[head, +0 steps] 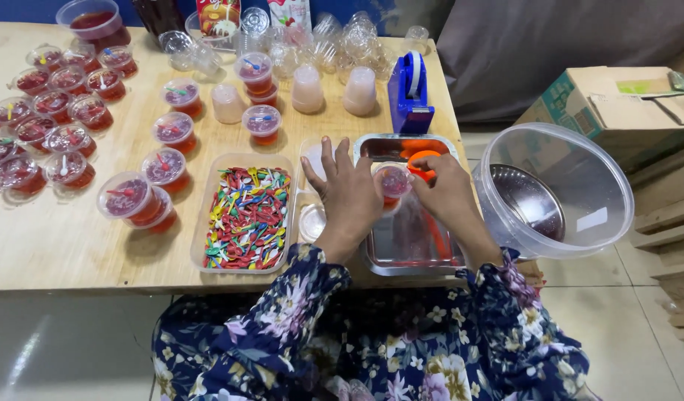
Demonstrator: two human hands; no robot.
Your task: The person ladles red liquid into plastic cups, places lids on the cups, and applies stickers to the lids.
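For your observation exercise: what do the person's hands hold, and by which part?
Both the left hand and right hand grip a small lidded cup of red jelly by its rim and sides.

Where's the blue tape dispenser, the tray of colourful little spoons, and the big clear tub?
Blue tape dispenser (pixel 409 96), head view, on its side.
Clear plastic tray of colourful little spoons (pixel 202 223), head view, on its left rim.
Big clear plastic tub (pixel 606 167), head view, on its right wall.

Two printed pouches stand at the upper centre: a red and orange pouch (pixel 218 16) and a white pouch (pixel 290 12). A green-printed cardboard box (pixel 617 100) sits upper right.
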